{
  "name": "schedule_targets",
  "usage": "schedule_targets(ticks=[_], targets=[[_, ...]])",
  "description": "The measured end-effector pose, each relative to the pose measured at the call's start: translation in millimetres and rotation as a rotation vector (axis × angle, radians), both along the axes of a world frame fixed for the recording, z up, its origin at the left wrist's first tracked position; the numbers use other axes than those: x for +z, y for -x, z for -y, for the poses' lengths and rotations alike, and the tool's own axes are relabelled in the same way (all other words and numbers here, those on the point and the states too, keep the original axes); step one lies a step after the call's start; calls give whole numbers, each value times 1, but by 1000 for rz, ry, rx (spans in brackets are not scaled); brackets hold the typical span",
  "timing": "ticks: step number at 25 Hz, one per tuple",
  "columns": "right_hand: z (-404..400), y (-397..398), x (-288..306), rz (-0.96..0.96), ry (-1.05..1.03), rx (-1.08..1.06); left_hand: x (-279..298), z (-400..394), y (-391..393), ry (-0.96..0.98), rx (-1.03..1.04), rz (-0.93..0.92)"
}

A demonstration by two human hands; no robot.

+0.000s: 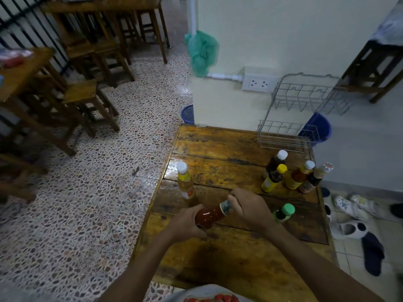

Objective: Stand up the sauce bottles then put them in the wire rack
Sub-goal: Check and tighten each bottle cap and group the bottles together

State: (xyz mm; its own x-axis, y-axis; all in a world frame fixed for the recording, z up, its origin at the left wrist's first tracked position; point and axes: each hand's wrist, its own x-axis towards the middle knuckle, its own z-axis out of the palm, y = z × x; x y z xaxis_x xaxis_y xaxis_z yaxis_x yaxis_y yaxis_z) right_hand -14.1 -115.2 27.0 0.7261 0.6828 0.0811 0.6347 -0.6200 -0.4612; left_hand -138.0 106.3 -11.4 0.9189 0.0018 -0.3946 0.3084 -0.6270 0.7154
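Note:
A red sauce bottle (211, 216) lies tilted above the wooden table (218, 258), held at both ends. My left hand (188, 223) grips its base and my right hand (248, 209) wraps its neck and cap. A yellow bottle with a white cap (185, 184) stands upright at the table's left edge. A small green-capped bottle (284, 212) stands just right of my right hand. Several bottles (292, 175) stand grouped at the right side. The two-tier wire rack (290, 118) sits empty at the table's far right corner, against the wall.
Wooden tables and stools (72, 88) fill the room to the left on a pebble-tile floor. Blue baskets (318, 129) stand by the wall behind the rack. Sandals (353, 216) lie on the floor at the right. A wall socket (258, 83) is behind the table.

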Motion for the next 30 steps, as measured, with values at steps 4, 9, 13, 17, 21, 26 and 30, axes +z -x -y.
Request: schedule_targets(ticks=[4,9,13,17,21,26,30], targets=[[-1,-5,-1,-4,20,2,-2,4,-4,-105,-36,4],[1,-17,-11,-87,267,-2,0,23,-7,-394,-15,102],[3,-18,-18,11,538,119,-6,34,-3,-594,7,196],[-2,-28,-9,-234,655,121,-14,44,5,-709,50,260],[-10,-12,1,-87,301,-95,-11,23,1,-193,88,77],[-21,-3,12,155,22,55,-1,-6,0,263,8,-148],[-30,-8,3,-69,41,-67,-4,-6,1,64,46,-118]])
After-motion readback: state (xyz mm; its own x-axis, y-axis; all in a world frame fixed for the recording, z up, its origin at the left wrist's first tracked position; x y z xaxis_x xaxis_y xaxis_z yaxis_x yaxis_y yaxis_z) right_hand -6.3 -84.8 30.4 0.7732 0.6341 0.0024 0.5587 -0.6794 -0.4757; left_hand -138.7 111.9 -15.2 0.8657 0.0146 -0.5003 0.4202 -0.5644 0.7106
